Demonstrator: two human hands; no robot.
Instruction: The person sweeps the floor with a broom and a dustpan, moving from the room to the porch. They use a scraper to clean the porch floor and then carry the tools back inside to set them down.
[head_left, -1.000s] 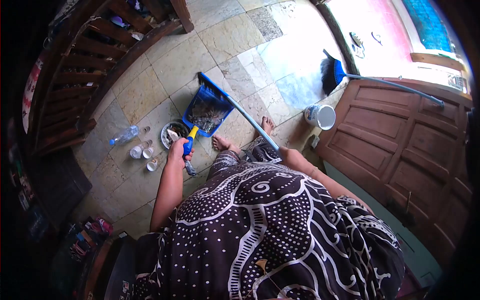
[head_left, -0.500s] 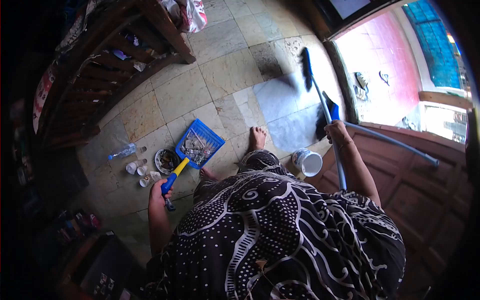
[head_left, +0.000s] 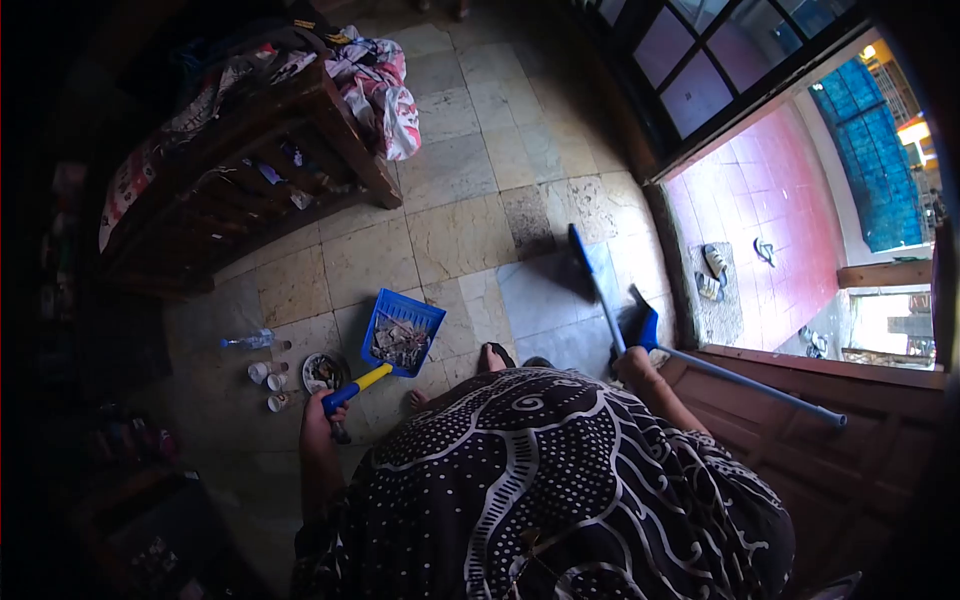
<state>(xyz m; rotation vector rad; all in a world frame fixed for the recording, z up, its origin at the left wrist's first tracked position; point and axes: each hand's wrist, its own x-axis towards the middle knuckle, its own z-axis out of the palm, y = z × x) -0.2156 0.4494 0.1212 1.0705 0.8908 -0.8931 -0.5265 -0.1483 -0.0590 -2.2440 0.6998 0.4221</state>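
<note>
My left hand [head_left: 319, 412] grips the blue and yellow handle of a blue dustpan [head_left: 402, 331] that holds grey litter and rests on the tiled floor. My right hand [head_left: 633, 366] is closed around the pale shaft of a broom [head_left: 592, 275], whose dark head points away from me over the tiles. My bare feet [head_left: 493, 355] show just past the dustpan. My black and white patterned garment [head_left: 560, 480] fills the lower middle of the view.
A second blue broom [head_left: 740, 378] leans on the wooden door at right. A plastic bottle [head_left: 247, 341], small cups [head_left: 266, 380] and a round dish [head_left: 322, 371] lie left of the dustpan. A wooden bench [head_left: 250, 160] with clothes stands at upper left. The open doorway shows sandals [head_left: 712, 272] outside.
I have straightened up, so the floor looks farther away. My right hand swung the broom from the dustpan out to the right; the white bucket has left the view.
</note>
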